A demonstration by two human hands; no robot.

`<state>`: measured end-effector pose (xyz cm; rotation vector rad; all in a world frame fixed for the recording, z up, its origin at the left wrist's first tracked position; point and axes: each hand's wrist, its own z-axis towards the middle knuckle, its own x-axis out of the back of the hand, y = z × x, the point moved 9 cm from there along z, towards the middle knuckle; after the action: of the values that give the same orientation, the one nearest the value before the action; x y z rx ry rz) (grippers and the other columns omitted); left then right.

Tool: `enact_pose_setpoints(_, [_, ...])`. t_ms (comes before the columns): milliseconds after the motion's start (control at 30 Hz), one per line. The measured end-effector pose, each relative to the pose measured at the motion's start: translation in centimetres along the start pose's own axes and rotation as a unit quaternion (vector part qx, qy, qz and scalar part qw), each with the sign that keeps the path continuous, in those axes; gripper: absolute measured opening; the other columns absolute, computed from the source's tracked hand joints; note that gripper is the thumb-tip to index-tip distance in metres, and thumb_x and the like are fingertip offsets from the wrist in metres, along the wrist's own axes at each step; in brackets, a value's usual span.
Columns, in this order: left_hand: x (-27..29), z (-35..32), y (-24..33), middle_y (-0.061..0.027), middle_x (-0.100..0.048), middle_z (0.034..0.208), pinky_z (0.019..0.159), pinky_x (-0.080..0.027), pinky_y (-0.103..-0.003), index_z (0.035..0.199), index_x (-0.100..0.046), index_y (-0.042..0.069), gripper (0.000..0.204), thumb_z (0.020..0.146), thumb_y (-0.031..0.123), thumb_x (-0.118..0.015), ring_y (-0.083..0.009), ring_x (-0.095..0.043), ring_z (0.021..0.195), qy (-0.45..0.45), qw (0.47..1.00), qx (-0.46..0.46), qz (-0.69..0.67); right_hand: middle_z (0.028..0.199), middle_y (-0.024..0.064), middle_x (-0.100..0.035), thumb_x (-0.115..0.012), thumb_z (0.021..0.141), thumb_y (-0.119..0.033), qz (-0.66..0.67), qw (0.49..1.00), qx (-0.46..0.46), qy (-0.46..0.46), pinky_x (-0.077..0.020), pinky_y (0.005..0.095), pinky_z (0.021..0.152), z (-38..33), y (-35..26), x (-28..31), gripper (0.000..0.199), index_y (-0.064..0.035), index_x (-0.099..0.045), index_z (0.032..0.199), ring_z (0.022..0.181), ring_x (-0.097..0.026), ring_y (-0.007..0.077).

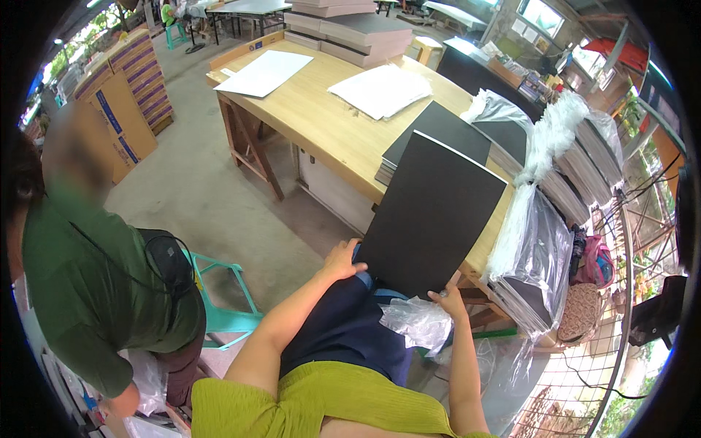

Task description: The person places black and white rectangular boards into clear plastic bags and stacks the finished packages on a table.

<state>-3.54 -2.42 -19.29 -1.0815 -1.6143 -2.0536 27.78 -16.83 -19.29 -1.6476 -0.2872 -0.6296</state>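
Note:
A large black board [434, 215] with a thin white top edge stands tilted between my lap and the table's near edge. My left hand [342, 260] is at its lower left side, the thumb over the front face and the other fingers partly hidden by the edge. At the lower right corner, my right hand [447, 299] grips the board between thumb and fingers. Crumpled clear plastic [418, 321] lies over my lap beside the right hand. Behind the board, a stack of similar black boards [445, 135] rests on the wooden table [314, 109].
White sheets [381, 91] and a white panel [266, 73] lie on the table, with thick stacks [350, 33] at its far end. Plastic-wrapped stacks [537, 255] stand along the right. A person in green [109, 292] is at the left, by a turquoise stool [226, 299].

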Motion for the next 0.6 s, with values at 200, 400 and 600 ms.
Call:
enact_pose_setpoints(200, [-0.6, -1.0, -3.0, -0.0135, -0.065, 0.096, 0.079, -0.048, -0.043, 0.087, -0.062, 0.007, 0.034, 0.067, 0.028, -0.079, -0.0317, -0.061, 0.096, -0.135, 0.990, 0.014, 0.043, 0.089, 0.0122, -0.065, -0.075, 0.070, -0.014, 0.096, 0.994, -0.009, 0.048, -0.0448, 0.0358, 0.077, -0.3, 1.8, -1.8, 0.030, 0.0062, -0.063, 0.089, 0.084, -0.058, 0.0200])
enact_pose_setpoints(400, [-0.8, 0.8, -6.8, -0.0111, -0.066, 0.094, 0.076, -0.049, -0.042, 0.094, -0.065, 0.013, 0.035, 0.072, 0.038, -0.074, -0.0302, -0.062, 0.093, -0.189, 0.974, 0.082, 0.100, 0.086, 0.0090, -0.068, -0.070, 0.072, -0.006, 0.073, 0.995, -0.061, 0.008, -0.0478, 0.0307, 0.073, -0.5, 1.9, -1.2, 0.022, 0.0050, -0.067, 0.091, 0.077, -0.061, 0.0159])
enact_pose_setpoints(600, [0.3, 0.6, -9.2, -0.0091, -0.067, 0.099, 0.078, -0.049, -0.042, 0.094, -0.066, 0.015, 0.034, 0.073, 0.042, -0.072, -0.0289, -0.062, 0.096, -0.159, 0.966, 0.183, 0.089, 0.089, 0.0103, -0.068, -0.071, 0.073, -0.011, 0.012, 0.996, -0.084, -0.029, -0.0476, 0.0311, 0.074, 0.5, 2.9, -0.4, 0.029, 0.0054, -0.064, 0.096, 0.078, -0.061, 0.0174])
